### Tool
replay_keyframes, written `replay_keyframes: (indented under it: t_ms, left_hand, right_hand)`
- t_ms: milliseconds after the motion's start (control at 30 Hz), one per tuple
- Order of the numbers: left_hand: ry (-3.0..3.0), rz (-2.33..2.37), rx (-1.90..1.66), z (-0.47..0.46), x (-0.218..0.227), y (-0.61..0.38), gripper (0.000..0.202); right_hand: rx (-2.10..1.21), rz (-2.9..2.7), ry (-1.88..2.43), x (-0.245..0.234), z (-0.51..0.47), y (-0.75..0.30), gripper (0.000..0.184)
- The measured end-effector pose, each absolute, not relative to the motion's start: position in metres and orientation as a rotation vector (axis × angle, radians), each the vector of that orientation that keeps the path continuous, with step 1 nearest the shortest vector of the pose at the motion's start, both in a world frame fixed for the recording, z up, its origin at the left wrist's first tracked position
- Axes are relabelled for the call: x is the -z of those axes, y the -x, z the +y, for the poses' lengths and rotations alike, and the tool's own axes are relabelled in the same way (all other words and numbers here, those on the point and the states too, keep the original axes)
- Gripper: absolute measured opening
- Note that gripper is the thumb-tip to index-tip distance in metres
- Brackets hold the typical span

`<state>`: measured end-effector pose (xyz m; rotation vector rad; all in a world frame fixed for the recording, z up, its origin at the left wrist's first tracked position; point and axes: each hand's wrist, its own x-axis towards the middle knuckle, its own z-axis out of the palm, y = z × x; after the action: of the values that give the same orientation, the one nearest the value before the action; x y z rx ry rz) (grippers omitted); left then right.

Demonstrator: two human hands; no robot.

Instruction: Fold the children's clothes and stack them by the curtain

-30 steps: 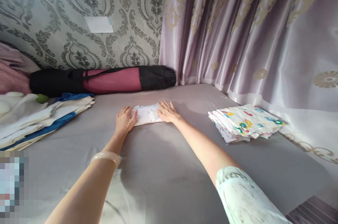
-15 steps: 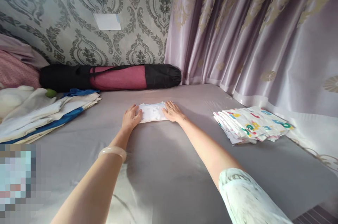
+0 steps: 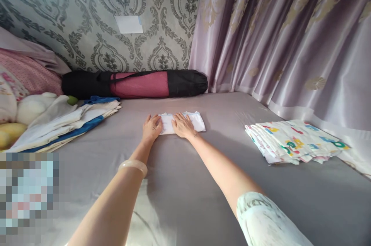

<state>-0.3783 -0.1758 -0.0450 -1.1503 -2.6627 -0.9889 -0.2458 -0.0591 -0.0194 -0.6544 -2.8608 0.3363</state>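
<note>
A small white folded cloth (image 3: 198, 121), perhaps a garment, lies flat on the grey bed sheet (image 3: 185, 184). My left hand (image 3: 152, 126) rests at its left end, fingers stretched forward and touching the edge. Across the middle of the cloth lies my right hand (image 3: 183, 124), palm down with the fingers spread. The cloth's right end shows beyond that hand; the part under the palms is hidden. A pale bangle (image 3: 133, 166) circles my left wrist.
To the right sits a stack of folded white cloths with colourful prints (image 3: 301, 139). White and blue folded clothes (image 3: 72, 124) lie at the left, near soft toys. A black and pink rolled bag (image 3: 139, 84) lies along the wall, and a curtain (image 3: 246, 37) hangs at the right.
My right hand has moved left from the cloth's right end to its middle, uncovering that end. My left hand stays at the left end. The view has turned slightly left.
</note>
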Motion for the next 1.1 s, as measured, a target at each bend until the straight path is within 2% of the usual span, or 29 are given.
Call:
replay_keyframes:
  t_ms: [100, 300, 433, 800, 1100]
  left_hand:
    - [1.146, -2.691, 1.027, -0.175, 0.044, 0.379, 0.04]
    - [0.977, -2.584, 1.443, -0.183, 0.035, 0.379, 0.042]
    - [0.875, -2.51, 1.592, -0.186, 0.034, 0.378, 0.041]
    - [0.677, -2.416, 1.851, -0.184, 0.045, 0.387, 0.041]
    - [0.589, -2.406, 1.932, -0.187, 0.031, 0.379, 0.047]
  right_hand:
    - [-0.334, -2.832, 0.647, 0.023, -0.058, 0.245, 0.054]
    - [-0.377, -2.862, 0.665, 0.017, -0.058, 0.247, 0.053]
    - [-0.32, -2.854, 0.654, 0.01, -0.069, 0.257, 0.054]
    - [-0.24, -2.775, 0.646, 0.024, -0.092, 0.27, 0.056]
    - [-0.35, -2.906, 0.692, 0.007, -0.091, 0.275, 0.058]
